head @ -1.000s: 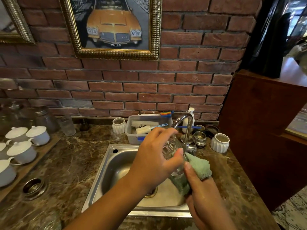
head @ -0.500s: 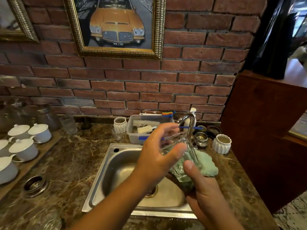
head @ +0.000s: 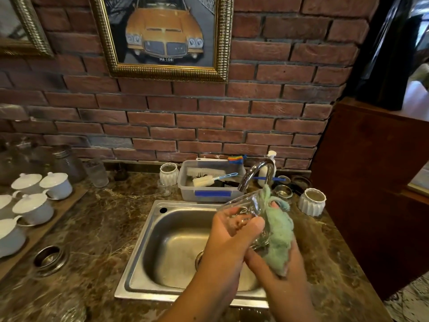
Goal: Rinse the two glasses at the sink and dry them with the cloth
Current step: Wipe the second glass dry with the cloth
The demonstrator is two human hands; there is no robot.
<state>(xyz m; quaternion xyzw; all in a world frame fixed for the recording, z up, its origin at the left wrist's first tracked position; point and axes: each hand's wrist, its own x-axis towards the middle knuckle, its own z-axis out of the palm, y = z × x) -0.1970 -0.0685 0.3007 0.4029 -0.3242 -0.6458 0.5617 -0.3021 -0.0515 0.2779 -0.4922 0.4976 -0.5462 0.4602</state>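
Brick wall [head: 255, 117] at 12 o'clock, bearing framed car picture [head: 162, 36]. Clear plastic tub [head: 209, 192] of brushes at centre, blue tape strip on front. White lidded cups [head: 32, 205] on wooden board [head: 67, 205] at 9 o'clock. White ribbed pot [head: 312, 202] at 3 o'clock, on marble counter [head: 92, 228].

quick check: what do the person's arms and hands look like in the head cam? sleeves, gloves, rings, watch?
Both forearms are bare as far as the frame shows, with no sleeve in view. Left hand and right hand are ungloved. No watch, bracelet or ring is visible on either. Fingers of both are partly hidden by what they grip, and the picture is soft with motion, so small jewellery can't be ruled out.
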